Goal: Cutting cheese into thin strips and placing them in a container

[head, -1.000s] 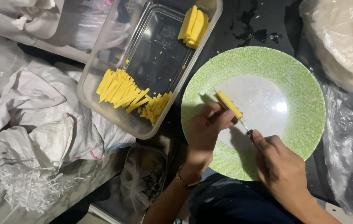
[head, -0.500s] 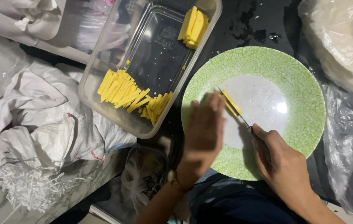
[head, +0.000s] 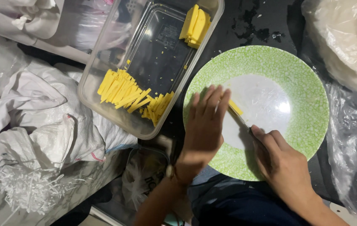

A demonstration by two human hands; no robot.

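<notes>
A green-rimmed white plate (head: 304, 92) lies on a dark surface. On its white middle sits a small yellow piece of food (head: 235, 107). My left hand (head: 203, 125) lies flat over the plate's left side, fingers extended and touching the yellow piece. My right hand (head: 281, 161) grips a knife (head: 239, 118) whose blade lies against the yellow piece beside the left fingertips.
A clear plastic container (head: 103, 54) at upper left holds several yellow sticks (head: 130, 96) and a stack of yellow slabs (head: 195, 26). White sacks (head: 32, 121) lie at the left. Clear plastic bags (head: 346, 42) lie at the right.
My left hand has gone from pinching the yellow piece to lying flat, fingers stretched over it. The knife has moved slightly left with the piece.
</notes>
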